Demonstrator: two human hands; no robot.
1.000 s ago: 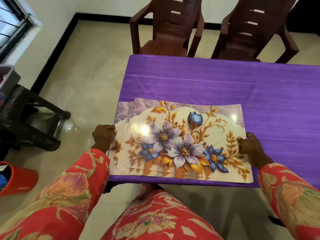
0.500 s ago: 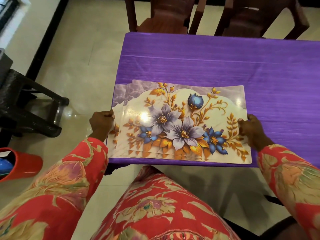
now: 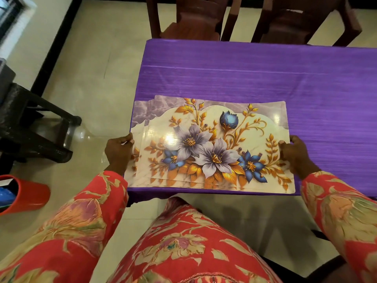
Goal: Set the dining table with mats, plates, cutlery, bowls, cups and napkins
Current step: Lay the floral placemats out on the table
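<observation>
Head cam: left hand (image 3: pixel 118 153) pinches the left edge of the floral mats (image 3: pixel 212 148), right hand (image 3: pixel 296 157) pinches the right edge. It's a stack, slightly fanned out, lying flat at the near left corner of the purple worktop (image 3: pixel 265 78). Two brown chairs (image 3: pixel 195 19) sit on the far side, red bucket (image 3: pixel 24 194) on the floor to the left.

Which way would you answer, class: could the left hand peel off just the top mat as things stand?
Probably yes. The left hand already grips the left edge of the mats, whose staggered edges show there, and nothing lies on the top mat. The right hand holds the other side.
</observation>
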